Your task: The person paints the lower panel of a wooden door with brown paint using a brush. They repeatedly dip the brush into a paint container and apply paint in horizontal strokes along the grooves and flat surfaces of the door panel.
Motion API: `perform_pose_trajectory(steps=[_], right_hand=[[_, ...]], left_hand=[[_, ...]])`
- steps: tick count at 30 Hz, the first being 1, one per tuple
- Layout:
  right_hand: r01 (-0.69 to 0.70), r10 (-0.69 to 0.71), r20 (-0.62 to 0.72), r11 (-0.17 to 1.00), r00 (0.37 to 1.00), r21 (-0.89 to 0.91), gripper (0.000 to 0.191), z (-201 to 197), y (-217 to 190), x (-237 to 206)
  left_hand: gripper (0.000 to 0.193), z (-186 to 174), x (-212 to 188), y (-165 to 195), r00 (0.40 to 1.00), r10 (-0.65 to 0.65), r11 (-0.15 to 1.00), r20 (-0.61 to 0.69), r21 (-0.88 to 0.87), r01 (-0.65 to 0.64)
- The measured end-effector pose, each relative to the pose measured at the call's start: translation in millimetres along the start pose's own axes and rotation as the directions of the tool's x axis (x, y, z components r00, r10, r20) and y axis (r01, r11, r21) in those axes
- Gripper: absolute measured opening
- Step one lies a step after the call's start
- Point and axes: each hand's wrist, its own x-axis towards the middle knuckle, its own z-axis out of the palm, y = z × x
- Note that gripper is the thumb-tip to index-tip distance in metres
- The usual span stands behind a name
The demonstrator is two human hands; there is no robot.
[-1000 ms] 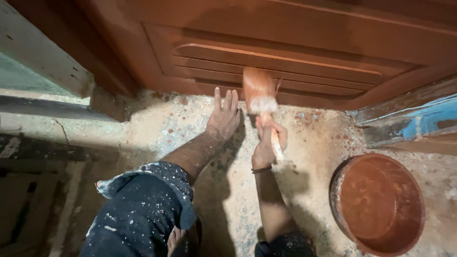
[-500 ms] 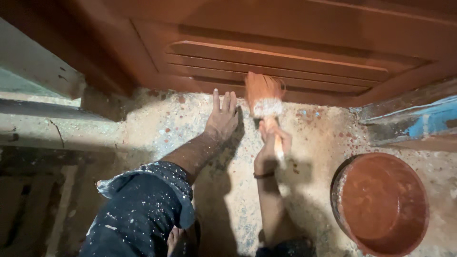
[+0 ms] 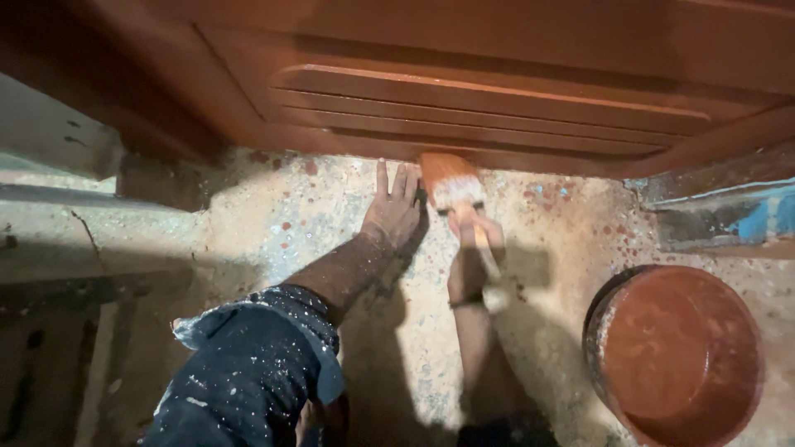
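Note:
A reddish-brown wooden door (image 3: pixel 497 74) with raised panel mouldings fills the top of the head view. My right hand (image 3: pixel 474 248) grips a paintbrush (image 3: pixel 451 184) whose paint-loaded bristles press against the door's bottom edge. My left hand (image 3: pixel 392 207) lies flat on the speckled floor just left of the brush, fingers spread toward the door. A dark, paint-flecked sleeve covers my left upper arm.
A round bucket (image 3: pixel 675 352) of reddish-brown paint stands on the floor at lower right. The concrete floor (image 3: pixel 546 331) is spattered with paint drops. A blue-streaked frame piece (image 3: pixel 729 215) lies at right; a pale wall and step (image 3: pixel 58 223) sit at left.
The brush has slid a little along the door's bottom edge with my right hand. My left hand stays planted on the floor.

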Motion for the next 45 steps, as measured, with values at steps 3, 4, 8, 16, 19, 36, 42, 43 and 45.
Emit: perform_pose_trajectory(steps=[3, 4, 8, 16, 19, 36, 42, 43, 45], right_hand=[[0.0, 0.002, -0.036, 0.999, 0.999, 0.042, 0.01, -1.4, 0.7, 0.1], [-0.054, 0.058, -0.049, 0.996, 0.997, 0.073, 0.013, 2.6, 3.7, 5.5], [-0.065, 0.064, 0.008, 0.997, 0.998, 0.038, 0.02, 12.1, 6.4, 23.8], [-0.03, 0.035, -0.049, 0.995, 0.998, 0.098, 0.02, 7.0, 0.9, 17.5], [-0.114, 0.118, -0.037, 0.989, 0.992, 0.096, 0.022, 12.5, 6.3, 33.2], [-0.077, 0.089, -0.133, 0.992, 0.987, 0.095, 0.015, -13.2, -44.6, 24.5], [-0.153, 0.17, -0.109, 0.977, 0.979, 0.148, 0.014, -0.7, -39.6, 22.1], [-0.142, 0.157, -0.084, 0.978, 0.984, 0.155, 0.015, 1.1, -40.3, 25.4], [-0.039, 0.045, -0.049, 0.992, 0.998, 0.124, 0.017, 1.6, -43.6, 29.9]], left_hand=[[0.049, -4.6, 2.3, 3.0, 0.984, 0.093, 0.995, 0.15, -0.057, -0.085], [0.052, -6.5, 3.0, 3.1, 0.989, 0.075, 0.997, 0.125, -0.032, -0.072], [0.057, -17.5, 1.3, 10.9, 0.992, 0.075, 0.997, 0.1, 0.009, -0.076], [0.063, -37.6, 5.5, 9.9, 0.975, 0.087, 0.994, 0.206, -0.09, -0.069], [0.06, -31.8, -0.4, 12.3, 0.986, 0.071, 0.996, 0.152, -0.068, -0.061], [0.048, -20.8, 15.0, 20.1, 0.975, 0.114, 0.993, 0.191, -0.022, -0.112], [0.065, -35.6, 13.7, 16.2, 0.988, 0.095, 0.994, 0.12, 0.041, -0.101], [0.061, -36.6, 13.0, 16.3, 0.983, 0.098, 0.994, 0.153, 0.04, -0.105], [0.053, -37.3, 13.5, 16.3, 0.973, 0.105, 0.993, 0.207, 0.036, -0.115]])
